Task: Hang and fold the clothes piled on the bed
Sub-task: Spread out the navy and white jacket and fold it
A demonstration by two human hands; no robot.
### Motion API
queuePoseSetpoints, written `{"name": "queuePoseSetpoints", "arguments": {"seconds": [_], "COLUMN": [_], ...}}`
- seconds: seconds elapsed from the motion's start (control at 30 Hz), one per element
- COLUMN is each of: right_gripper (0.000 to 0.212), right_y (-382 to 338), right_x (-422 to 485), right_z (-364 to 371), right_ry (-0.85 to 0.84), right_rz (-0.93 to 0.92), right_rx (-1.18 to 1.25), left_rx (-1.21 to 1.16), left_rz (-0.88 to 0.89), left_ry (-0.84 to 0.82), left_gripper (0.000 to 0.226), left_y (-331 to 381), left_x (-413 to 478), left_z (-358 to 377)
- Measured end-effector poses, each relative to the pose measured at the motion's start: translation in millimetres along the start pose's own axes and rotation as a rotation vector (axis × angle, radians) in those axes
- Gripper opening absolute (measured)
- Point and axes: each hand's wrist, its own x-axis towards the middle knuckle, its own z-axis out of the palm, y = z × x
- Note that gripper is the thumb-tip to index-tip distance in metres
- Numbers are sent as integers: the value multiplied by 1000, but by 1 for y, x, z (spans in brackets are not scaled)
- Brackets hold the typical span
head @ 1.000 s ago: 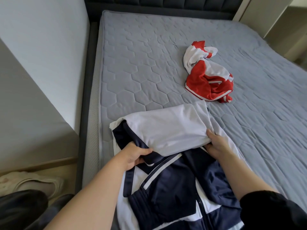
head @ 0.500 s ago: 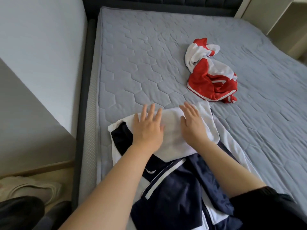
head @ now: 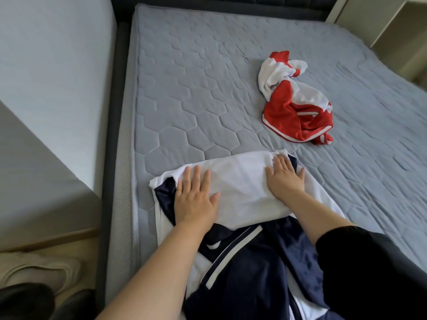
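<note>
A navy and white sports garment (head: 240,195) lies at the near edge of the bed, its white part folded over the navy part. My left hand (head: 194,199) presses flat on the left side of the white fold, fingers straight and spread. Flat on the right end of that fold, close to the far corner, lies my right hand (head: 284,179). A crumpled red and white garment (head: 293,102) lies apart, farther back and to the right on the grey quilted mattress (head: 196,88).
A dark bed frame (head: 111,158) runs along the mattress's left side, with a pale wall beside it. A light-coloured shoe (head: 39,271) lies on the floor at lower left. The dark headboard (head: 219,5) closes the far end.
My hands let go of the white fold, laid it flat and slid apart across it, left hand toward the left edge, right hand toward the right corner. The red garment has not moved.
</note>
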Motion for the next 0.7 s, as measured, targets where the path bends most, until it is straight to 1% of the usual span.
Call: {"name": "queuePoseSetpoints", "arguments": {"seconds": [0.07,0.13,0.17,0.2,0.27,0.3,0.37,0.4,0.47,0.53,0.57,0.6,0.63,0.7], "right_gripper": [57,49,45,44,45,44,40,35,20,9,13,23,32,44], "right_y": [-14,-21,-20,-17,-10,-7,-5,-4,0,10,14,17,18,20], "right_x": [0,1,3,7,17,23,33,37,45,53,55,56,56,55], "right_z": [-4,-9,-14,-19,-29,-32,-36,-38,-44,-49,-51,-51,-50,-46], "right_ry": [90,241,314,356,351,328,290,281,281,343,354,337,311,276], "right_rz": [27,20,48,114,291,344,364,377,432,516,551,582,613,621], "right_rx": [83,185,252,349,534,555,568,605,781,940,977,985,980,931], "left_rx": [13,20,18,13,4,0,-5,-9,-16,-15,-15,-18,-22,-31], "left_rz": [14,22,20,16,11,12,14,14,9,2,-1,-3,-5,-7], "left_ry": [12,17,14,7,-10,-19,-28,-29,-29,-27,-25,-25,-25,-25], "left_gripper": [64,64,64,64,64,65,65,65,65,65,65,65,65,66], "left_y": [0,-2,-2,-2,-2,-3,-3,-4,-5,-5,-5,-5,-6,-6], "left_x": [5,6,5,4,4,4,4,3,1,-1,-1,-1,0,0], "left_z": [-3,-4,-3,-2,-1,0,2,3,7,10,11,12,12,13]}}
